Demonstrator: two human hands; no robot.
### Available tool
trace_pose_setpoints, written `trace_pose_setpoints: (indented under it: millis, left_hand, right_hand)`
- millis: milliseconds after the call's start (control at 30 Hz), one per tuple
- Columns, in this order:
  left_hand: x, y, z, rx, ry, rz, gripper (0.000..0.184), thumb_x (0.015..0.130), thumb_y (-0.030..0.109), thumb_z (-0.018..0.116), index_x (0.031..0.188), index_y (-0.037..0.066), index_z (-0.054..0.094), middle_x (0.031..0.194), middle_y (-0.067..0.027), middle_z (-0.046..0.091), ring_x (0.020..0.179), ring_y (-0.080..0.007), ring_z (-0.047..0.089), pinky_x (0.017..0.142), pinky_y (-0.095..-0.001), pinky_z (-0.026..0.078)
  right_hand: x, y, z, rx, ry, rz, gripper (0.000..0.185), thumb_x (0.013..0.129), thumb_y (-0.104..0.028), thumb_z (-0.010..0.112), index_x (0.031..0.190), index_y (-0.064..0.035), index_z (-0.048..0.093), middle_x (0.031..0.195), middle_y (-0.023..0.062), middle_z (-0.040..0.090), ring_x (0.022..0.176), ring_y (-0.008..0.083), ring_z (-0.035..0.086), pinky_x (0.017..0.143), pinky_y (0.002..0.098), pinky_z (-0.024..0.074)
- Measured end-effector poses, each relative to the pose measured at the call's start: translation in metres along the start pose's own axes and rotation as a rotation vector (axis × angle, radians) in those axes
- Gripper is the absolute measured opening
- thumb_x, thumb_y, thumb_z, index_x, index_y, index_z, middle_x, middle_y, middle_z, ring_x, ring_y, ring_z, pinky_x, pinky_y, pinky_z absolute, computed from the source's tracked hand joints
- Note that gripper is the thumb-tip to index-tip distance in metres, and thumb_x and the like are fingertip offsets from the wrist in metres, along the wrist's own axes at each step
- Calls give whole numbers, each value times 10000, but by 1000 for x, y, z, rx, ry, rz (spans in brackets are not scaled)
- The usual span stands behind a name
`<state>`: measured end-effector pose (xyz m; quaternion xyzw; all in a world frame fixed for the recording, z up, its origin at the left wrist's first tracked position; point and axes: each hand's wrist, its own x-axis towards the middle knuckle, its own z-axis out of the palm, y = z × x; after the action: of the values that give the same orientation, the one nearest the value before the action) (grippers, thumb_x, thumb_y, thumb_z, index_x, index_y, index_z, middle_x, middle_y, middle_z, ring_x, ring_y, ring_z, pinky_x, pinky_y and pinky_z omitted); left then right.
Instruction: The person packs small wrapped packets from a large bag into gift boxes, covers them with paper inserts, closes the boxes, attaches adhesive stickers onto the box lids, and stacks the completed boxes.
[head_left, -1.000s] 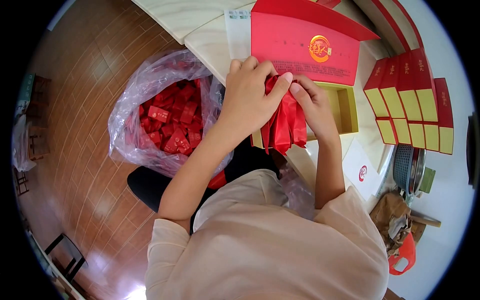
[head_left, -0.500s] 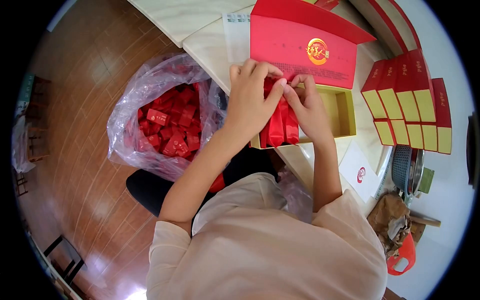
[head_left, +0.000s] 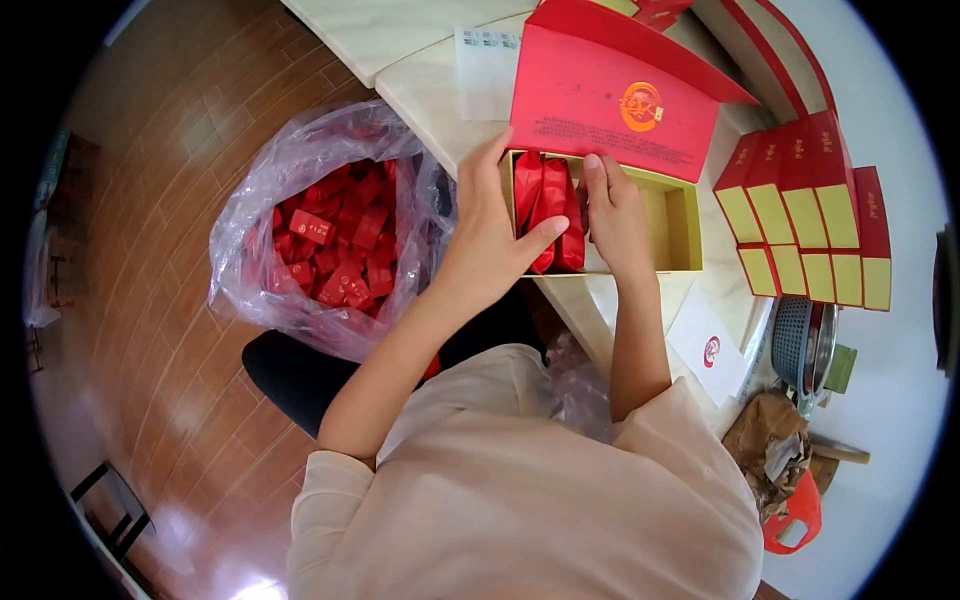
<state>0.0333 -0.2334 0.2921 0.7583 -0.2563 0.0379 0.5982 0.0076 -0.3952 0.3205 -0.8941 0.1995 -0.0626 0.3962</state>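
A gift box [head_left: 683, 225] with a yellow inside stands on the table, its red lid [head_left: 590, 110] folded back. Several shiny red packets [head_left: 552, 205] stand side by side in its left part. My left hand [head_left: 490, 215] spans the box's left end, fingers at the far corner and thumb stretched across the packets. Inside the box, just right of the packets, is my right hand [head_left: 615, 210], its fingers bent down close together. Whether anything is between those fingers is hidden. The right part of the box shows its bare yellow bottom.
Left of the table, a clear plastic bag [head_left: 240, 235] holds many small red packets [head_left: 345, 240]. Stacked red-and-yellow boxes [head_left: 800, 190] stand at the right. A white card [head_left: 705, 345] lies near the table edge, by a grey basket [head_left: 790, 335] and crumpled brown paper [head_left: 770, 440].
My hands, earlier together over the packets, have moved apart and lower. The left thumb now lies across the packets, and the right hand has gone down into the box beside them.
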Motion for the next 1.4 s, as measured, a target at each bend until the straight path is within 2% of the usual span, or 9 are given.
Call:
trace_pose_setpoints:
  millis: [100,300,500,767,867,967,1133,1300,1400]
  left_hand:
    - [-13,-13,5,-222,-121,-222,894,776,109,711,1428,-58,122,1402,-285,245,1337,-428,244,1122,-432,237]
    - [-13,-19,17,-99,-105,-117,839,847,83,619,1458,-49,59,1461,-259,198,1384,-374,195,1140,-400,193]
    - [-20,-13,26,-290,-81,-145,779,962,347,459,1452,-68,20,1510,-293,71,1428,-387,43,1157,-422,67]
    - [-8,-25,6,-309,-254,-103,922,943,577,357,1444,-86,-40,1504,-328,-7,1420,-421,-47,1158,-441,71]
    - [-22,-49,-13,-524,-32,-49,679,963,446,451,1406,-37,277,1430,-253,308,1369,-342,267,1116,-406,219]
    - [-44,-83,-51,-631,276,-342,351,984,290,475,1204,22,534,1140,-111,553,1061,-190,530,927,-313,414]
    - [-113,-200,-102,-621,550,-545,221,950,169,523,1115,30,572,989,-71,622,932,-132,576,825,-277,454]
    - [-199,-267,-153,-499,591,-792,214,944,147,518,1112,22,562,998,-82,628,949,-134,591,853,-270,452]
    - [-247,-297,-166,-590,688,-861,231,951,159,504,1124,17,562,999,-62,610,925,-124,566,837,-258,442]
  right_hand:
    - [1,-1,6,-108,72,-135,349,980,-313,453,901,7,568,731,278,590,732,476,573,627,493,441]
    - [-5,-7,5,-244,86,-204,382,981,-334,438,967,13,596,779,291,599,765,474,578,661,494,449]
    - [-26,-39,15,-332,-39,-95,440,972,-382,440,1197,-19,547,1065,284,616,1003,445,585,858,461,444]
    - [-10,-43,33,-545,105,-190,393,957,-363,487,1140,-24,569,1025,212,629,926,357,619,773,419,470]
    - [-23,-71,35,-565,219,-325,334,937,-277,533,1128,-6,569,1078,204,597,975,333,588,819,396,454]
    - [-29,-96,62,-352,203,-560,273,912,-173,563,1108,17,568,1084,185,582,985,310,561,855,382,435]
    - [-21,-110,186,-36,-345,-768,222,846,-97,621,1057,-29,600,982,129,616,937,292,576,876,371,434]
    - [20,-24,378,25,-815,-256,320,871,-225,635,1113,-28,565,931,110,633,814,220,618,766,345,499]
    - [45,46,477,-227,-772,-260,582,801,-318,693,1209,37,479,1094,207,601,1012,336,584,891,409,460]
